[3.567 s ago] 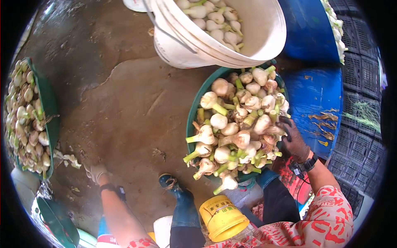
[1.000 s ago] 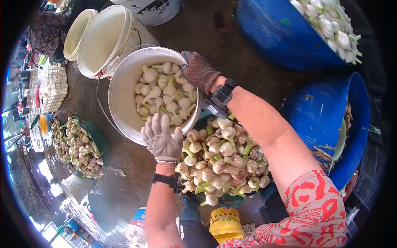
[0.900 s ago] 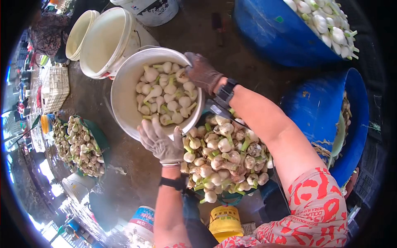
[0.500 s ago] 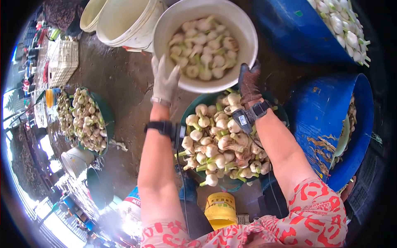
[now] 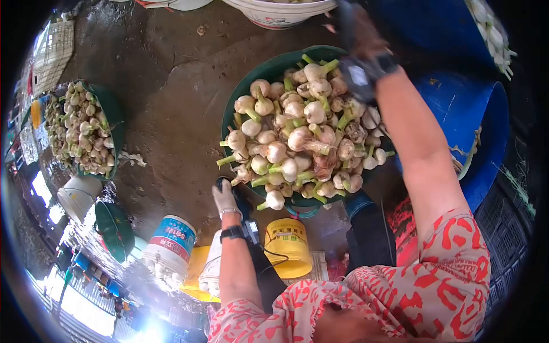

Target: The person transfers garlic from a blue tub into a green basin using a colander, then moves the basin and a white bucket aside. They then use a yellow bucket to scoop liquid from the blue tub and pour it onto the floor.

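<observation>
Heaped garlic bulbs (image 5: 291, 137) with trimmed green stems fill a round green tub (image 5: 243, 94) in front of me. My left hand (image 5: 225, 199), in a pale glove, is near my knee, left of the tub's lower edge; how its fingers are set is too small to tell. My right hand (image 5: 357, 31), in a dark glove, is smeared by motion beyond the tub's upper right side. It is close to the right edge of the white basin (image 5: 280, 12), which is cut off at the top; contact between them cannot be made out.
Blue barrels (image 5: 457, 120) lie on the right. Another green tub (image 5: 111, 123) of garlic stands at left. A yellow bucket (image 5: 289, 251) and a blue-and-white bucket (image 5: 171, 243) are near my legs. A white crate (image 5: 54, 54) is at upper left.
My left hand has left the white basin and come down toward my knee. My right hand has moved up and slightly right in view. The view has shifted, with the basin now mostly out of frame.
</observation>
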{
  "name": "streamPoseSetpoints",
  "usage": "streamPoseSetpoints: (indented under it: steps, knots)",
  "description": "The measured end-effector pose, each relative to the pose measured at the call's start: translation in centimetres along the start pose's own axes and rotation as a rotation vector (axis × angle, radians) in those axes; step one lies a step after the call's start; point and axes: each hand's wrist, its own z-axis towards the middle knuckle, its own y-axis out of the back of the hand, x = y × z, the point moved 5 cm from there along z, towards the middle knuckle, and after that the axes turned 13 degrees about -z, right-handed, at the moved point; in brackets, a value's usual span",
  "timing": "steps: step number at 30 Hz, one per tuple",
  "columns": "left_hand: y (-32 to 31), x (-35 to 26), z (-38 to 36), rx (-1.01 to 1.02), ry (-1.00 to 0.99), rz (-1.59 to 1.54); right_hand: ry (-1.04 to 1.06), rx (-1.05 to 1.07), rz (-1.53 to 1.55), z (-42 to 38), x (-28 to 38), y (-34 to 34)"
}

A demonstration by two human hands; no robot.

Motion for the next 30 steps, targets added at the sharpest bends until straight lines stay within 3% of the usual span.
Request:
streamPoseSetpoints:
  steps: [1,3,4,5,7,9,10,12,14,15,17,19,20,21,22,23,24,25,27,28,30]
  knots:
    - [-0.3,2.4,-1.1,0.192,0.178,0.026,-0.198,0.157,0.679,-4.6,1.1,2.6]
    - [-2.3,9.5,-3.2,0.164,0.497,-0.43,-0.364,-0.032,0.646,-9.4,-5.7,1.5]
    - [-3.4,11.1,-4.1,0.194,0.59,-0.475,-0.391,-0.058,0.483,-12.4,-11.3,0.0]
    - [-5.0,15.6,-2.5,0.488,0.237,-0.456,-0.414,-0.084,0.318,-15.3,-16.5,-1.2]
    - [-6.6,11.4,-5.3,0.37,0.457,-0.419,-0.692,0.105,0.36,-22.8,-21.4,-2.9]
    - [-8.2,12.0,-5.8,0.305,0.402,-0.391,-0.848,0.154,0.463,-29.0,-29.9,-6.6]
    - [-8.5,11.9,-5.7,0.371,0.204,-0.331,-0.554,0.162,0.189,-30.0,-33.0,-7.5]
    - [-8.1,11.8,-5.6,0.403,-0.115,-0.257,-0.295,0.136,-0.101,-30.4,-32.0,-9.0]
    - [-8.6,11.5,-5.3,0.326,-0.089,-0.31,-0.292,0.102,-0.085,-28.8,-29.0,-8.9]
    - [-8.5,10.7,-5.9,0.288,0.066,-0.365,-0.377,0.127,0.07,-29.3,-29.6,-9.0]
    - [-8.4,8.7,-6.9,0.208,0.1,-0.365,-0.549,0.176,0.365,-29.8,-30.4,-9.4]
    - [-8.5,8.4,-7.2,0.207,0.138,-0.432,-0.564,0.141,0.242,-29.7,-27.7,-8.6]
    - [-8.2,7.8,-7.5,0.205,0.156,-0.363,-0.654,0.184,0.272,-30.4,-29.5,-9.3]
    - [-8.3,9.5,-6.9,0.199,0.151,-0.411,-0.713,0.148,0.333,-30.2,-25.3,-8.7]
    - [-7.9,8.7,-6.6,0.19,0.116,-0.352,-0.769,0.107,0.394,-29.8,-20.2,-7.9]
    - [-7.1,7.9,-6.6,0.18,0.088,-0.288,-0.813,0.138,0.416,-31.6,-24.2,-8.8]
    - [-6.4,8.1,-5.4,0.176,0.043,-0.305,-0.538,0.115,0.184,-32.6,-26.4,-9.5]
    - [-5.3,7.2,-4.0,0.169,-0.002,-0.321,-0.543,0.119,0.185,-33.9,-25.6,-10.2]
    - [-2.0,2.2,-1.4,0.175,-0.226,-0.095,-0.583,0.017,0.439,-37.1,-23.3,-11.8]
    - [-0.5,1.7,1.0,0.2,-0.3,-0.045,-0.867,-0.146,0.695,-39.5,-23.3,-13.9]
    - [2.5,-2.4,3.7,0.209,-0.335,-0.005,-0.699,-0.232,0.451,-41.2,-19.3,-15.4]
